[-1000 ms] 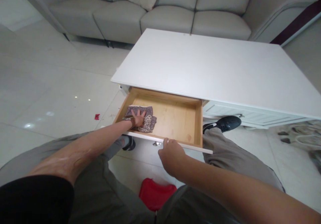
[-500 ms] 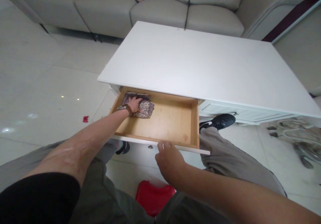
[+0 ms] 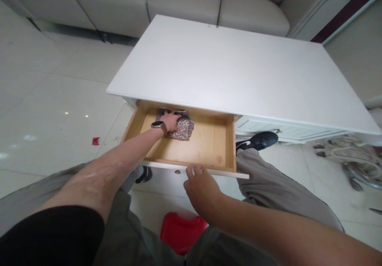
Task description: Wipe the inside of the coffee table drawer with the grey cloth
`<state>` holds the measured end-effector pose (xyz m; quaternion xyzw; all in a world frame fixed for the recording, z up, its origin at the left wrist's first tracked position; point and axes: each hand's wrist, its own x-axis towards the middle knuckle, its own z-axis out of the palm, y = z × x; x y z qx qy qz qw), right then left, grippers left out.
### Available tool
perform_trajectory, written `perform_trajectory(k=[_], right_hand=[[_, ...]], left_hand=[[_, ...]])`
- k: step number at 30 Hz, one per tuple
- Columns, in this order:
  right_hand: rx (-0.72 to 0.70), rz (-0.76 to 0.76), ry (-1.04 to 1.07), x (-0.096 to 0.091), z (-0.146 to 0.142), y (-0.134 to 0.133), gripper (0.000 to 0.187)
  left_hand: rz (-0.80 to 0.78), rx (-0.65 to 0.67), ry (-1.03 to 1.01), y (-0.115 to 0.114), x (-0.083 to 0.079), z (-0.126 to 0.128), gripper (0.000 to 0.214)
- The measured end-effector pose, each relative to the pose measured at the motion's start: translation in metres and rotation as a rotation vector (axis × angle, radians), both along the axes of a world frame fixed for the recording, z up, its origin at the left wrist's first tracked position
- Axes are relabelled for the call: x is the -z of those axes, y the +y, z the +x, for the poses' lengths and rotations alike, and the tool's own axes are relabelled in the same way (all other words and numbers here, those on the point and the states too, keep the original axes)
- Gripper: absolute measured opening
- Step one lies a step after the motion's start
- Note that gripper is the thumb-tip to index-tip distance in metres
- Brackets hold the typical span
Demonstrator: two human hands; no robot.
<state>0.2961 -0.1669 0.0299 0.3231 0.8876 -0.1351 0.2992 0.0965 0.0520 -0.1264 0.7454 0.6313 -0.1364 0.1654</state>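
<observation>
A white coffee table (image 3: 238, 67) has its wooden drawer (image 3: 209, 146) pulled out toward me. My left hand (image 3: 171, 122), with a watch on the wrist, presses a patterned purple and beige cloth (image 3: 185, 129) flat on the drawer floor near the back, fingers closed over it. My right hand (image 3: 201, 186) rests on the drawer's white front edge, fingers curled over the rim beside a small metal knob (image 3: 178, 172).
A grey sofa (image 3: 185, 3) stands behind the table. My legs in grey trousers and black shoes (image 3: 258, 140) flank the drawer. A red object (image 3: 182, 232) lies on the tiled floor between my knees. A small red scrap (image 3: 96, 140) lies to the left.
My left hand has slid the cloth from the drawer's left front toward the back and to the right. My right hand has stayed on the drawer front. The view has tilted down.
</observation>
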Motion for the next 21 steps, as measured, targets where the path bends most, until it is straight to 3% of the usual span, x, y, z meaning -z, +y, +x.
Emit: perform_trajectory(k=[6, 14, 18, 21], right_hand=[[0.009, -0.024, 0.012, 0.001, -0.001, 0.003, 0.037], [0.081, -0.059, 0.051, 0.002, -0.005, 0.004, 0.038], [0.096, -0.08, 0.043, 0.001, -0.006, 0.006, 0.037], [0.088, -0.088, 0.034, -0.001, -0.007, 0.007, 0.037]], left_hand=[[0.021, 0.095, -0.054, -0.001, -0.004, 0.075, 0.102], [0.06, 0.196, -0.186, -0.004, 0.005, 0.156, 0.097], [-0.013, 0.27, -0.26, -0.001, 0.003, 0.186, 0.091], [-0.061, 0.329, -0.273, 0.003, 0.002, 0.194, 0.084]])
